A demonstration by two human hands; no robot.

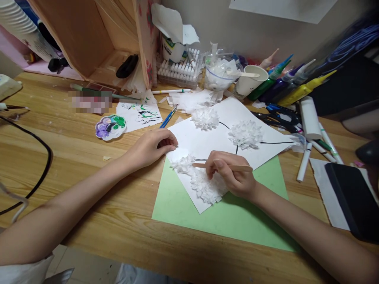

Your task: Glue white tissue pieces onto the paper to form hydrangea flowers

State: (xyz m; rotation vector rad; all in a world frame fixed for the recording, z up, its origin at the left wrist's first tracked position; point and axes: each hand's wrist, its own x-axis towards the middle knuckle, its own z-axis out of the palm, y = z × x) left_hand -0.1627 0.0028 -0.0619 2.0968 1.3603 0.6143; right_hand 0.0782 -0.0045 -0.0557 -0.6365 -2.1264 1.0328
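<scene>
White sheet [204, 142] lies skewed on a green sheet [177, 201], on the wooden table [118, 221]. It carries four ruffled white paper clusters [245, 135] and black drawn lines. Right hand [231, 171] grips a flat wooden stick [243, 168], its tip over the lower-left cluster. Left hand [155, 146] is well apart from the right, fingertips at the sheet's left edge; can't tell if they pinch it. Two blue brushes [169, 116] lie just beyond the left hand, a paint-smeared palette [110, 127] left of them. Paper cup [251, 81] stands behind the sheet.
</scene>
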